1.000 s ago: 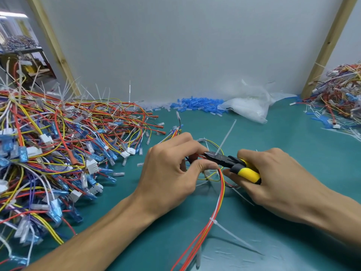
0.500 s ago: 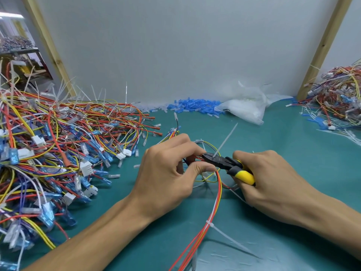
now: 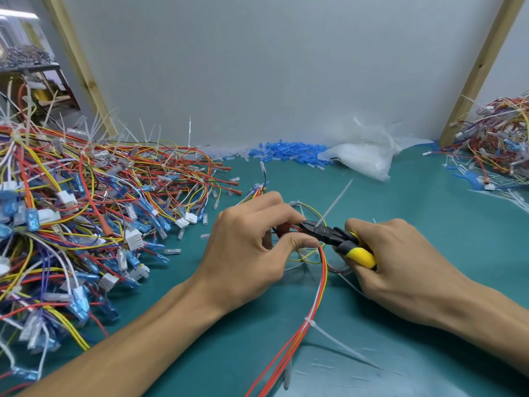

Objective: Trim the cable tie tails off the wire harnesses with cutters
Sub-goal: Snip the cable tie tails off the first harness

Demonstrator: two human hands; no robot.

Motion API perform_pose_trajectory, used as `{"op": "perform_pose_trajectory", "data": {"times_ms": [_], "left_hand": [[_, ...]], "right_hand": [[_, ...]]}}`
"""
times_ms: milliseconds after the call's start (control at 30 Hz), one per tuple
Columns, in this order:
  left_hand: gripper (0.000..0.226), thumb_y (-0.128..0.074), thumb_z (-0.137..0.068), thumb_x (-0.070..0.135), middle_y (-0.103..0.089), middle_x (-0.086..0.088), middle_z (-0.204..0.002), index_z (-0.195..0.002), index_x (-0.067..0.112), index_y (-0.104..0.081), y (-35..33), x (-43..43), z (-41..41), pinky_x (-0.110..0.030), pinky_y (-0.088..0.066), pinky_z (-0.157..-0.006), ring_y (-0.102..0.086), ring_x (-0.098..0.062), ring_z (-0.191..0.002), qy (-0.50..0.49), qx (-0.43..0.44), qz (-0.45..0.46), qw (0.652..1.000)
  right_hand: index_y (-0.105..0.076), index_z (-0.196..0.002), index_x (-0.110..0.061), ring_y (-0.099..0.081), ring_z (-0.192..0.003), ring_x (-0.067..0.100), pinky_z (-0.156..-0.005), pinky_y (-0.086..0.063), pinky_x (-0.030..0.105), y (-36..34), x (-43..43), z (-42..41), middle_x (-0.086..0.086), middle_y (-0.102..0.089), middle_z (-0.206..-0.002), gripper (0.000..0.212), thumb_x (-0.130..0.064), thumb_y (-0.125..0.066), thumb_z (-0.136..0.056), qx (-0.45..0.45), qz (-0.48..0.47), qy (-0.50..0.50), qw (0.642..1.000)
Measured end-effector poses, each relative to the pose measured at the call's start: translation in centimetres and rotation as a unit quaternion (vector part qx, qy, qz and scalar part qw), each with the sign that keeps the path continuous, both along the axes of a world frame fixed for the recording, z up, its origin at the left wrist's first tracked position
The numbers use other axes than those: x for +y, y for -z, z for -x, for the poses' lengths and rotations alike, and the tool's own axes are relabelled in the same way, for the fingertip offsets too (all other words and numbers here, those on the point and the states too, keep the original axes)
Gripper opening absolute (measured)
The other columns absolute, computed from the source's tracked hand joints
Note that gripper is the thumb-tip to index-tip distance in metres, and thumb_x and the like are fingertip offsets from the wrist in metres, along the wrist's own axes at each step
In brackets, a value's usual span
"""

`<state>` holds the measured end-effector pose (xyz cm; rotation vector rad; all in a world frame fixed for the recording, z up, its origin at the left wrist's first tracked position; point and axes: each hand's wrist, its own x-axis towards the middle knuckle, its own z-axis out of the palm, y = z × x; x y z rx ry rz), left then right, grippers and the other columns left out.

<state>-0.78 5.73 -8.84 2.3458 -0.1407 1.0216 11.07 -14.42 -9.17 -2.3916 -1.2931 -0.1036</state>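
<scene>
I am pinching the wire harness between the curled thumb and fingers of my left hand, at the middle of the green mat. My right hand is gripping the yellow-and-black handles of the cutters. Their long axis is lying nearly level, nose pointing left toward my left thumb. The nose is sitting at the base of a white cable tie tail, which is slanting up and away to the right.
</scene>
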Motion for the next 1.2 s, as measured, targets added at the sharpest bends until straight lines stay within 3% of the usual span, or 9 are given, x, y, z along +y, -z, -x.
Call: {"op": "perform_pose_trajectory", "data": {"times_ms": [167,333,467,700,967,1200], "left_hand": [[0.017,-0.080,-0.087,0.031,-0.049,0.014,-0.078,-0.085,0.017,-0.072,-0.01,0.40,0.00,-0.020,-0.033,-0.058,-0.045,-0.011,-0.058,0.023,0.022,-0.002,0.999],[0.013,-0.081,-0.088,0.020,-0.047,0.013,-0.079,-0.083,0.015,-0.070,-0.02,0.53,-0.15,-0.015,-0.030,-0.060,-0.045,-0.012,-0.062,0.027,0.029,-0.002,0.999],[0.017,-0.079,-0.088,0.023,-0.048,0.012,-0.079,-0.081,0.014,-0.067,0.00,0.65,-0.19,-0.019,-0.030,-0.060,-0.044,-0.012,-0.061,0.014,0.022,-0.016,1.000],[0.019,-0.080,-0.087,0.021,-0.048,0.012,-0.078,-0.079,0.013,-0.065,-0.02,0.64,-0.18,-0.020,-0.031,-0.059,-0.044,-0.011,-0.061,0.011,0.024,-0.018,0.999],[0.018,-0.081,-0.086,0.020,-0.046,0.014,-0.076,-0.078,0.012,-0.067,0.00,0.39,-0.22,-0.016,-0.028,-0.061,-0.040,-0.006,-0.060,0.014,0.025,-0.008,1.000],[0.019,-0.081,-0.087,0.021,-0.048,0.012,-0.075,-0.078,0.012,-0.067,0.18,0.23,-0.29,-0.020,-0.029,-0.060,-0.041,-0.008,-0.060,0.015,0.028,-0.003,0.999]], "right_hand": [[-0.039,-0.071,-0.021,-0.041,-0.060,0.033,-0.054,-0.038,0.048,0.18,-0.01,-0.13,0.002,-0.042,-0.055,0.035,-0.024,-0.064,-0.096,0.003,0.000,-0.001,1.000],[-0.037,-0.070,-0.023,-0.037,-0.059,0.032,-0.053,-0.035,0.046,-0.12,0.00,-0.05,0.003,-0.039,-0.054,0.038,-0.029,-0.063,-0.097,0.007,-0.005,-0.008,1.000],[-0.037,-0.069,-0.023,-0.036,-0.058,0.032,-0.052,-0.034,0.046,-0.21,0.20,0.07,0.002,-0.038,-0.053,0.037,-0.034,-0.060,-0.097,0.010,-0.012,-0.017,1.000],[-0.038,-0.071,-0.022,-0.039,-0.059,0.032,-0.054,-0.037,0.048,-0.39,0.25,-0.08,0.004,-0.042,-0.054,0.035,-0.026,-0.064,-0.094,0.007,-0.003,-0.020,1.000],[-0.041,-0.072,-0.022,-0.041,-0.060,0.034,-0.054,-0.037,0.047,-0.63,0.07,0.01,0.005,-0.044,-0.055,0.033,-0.042,-0.055,-0.094,0.016,-0.005,-0.035,0.999],[-0.042,-0.072,-0.019,-0.042,-0.060,0.035,-0.056,-0.040,0.050,-0.56,-0.14,-0.20,0.006,-0.046,-0.055,0.031,-0.039,-0.055,-0.093,0.012,0.000,-0.032,0.999]]}}
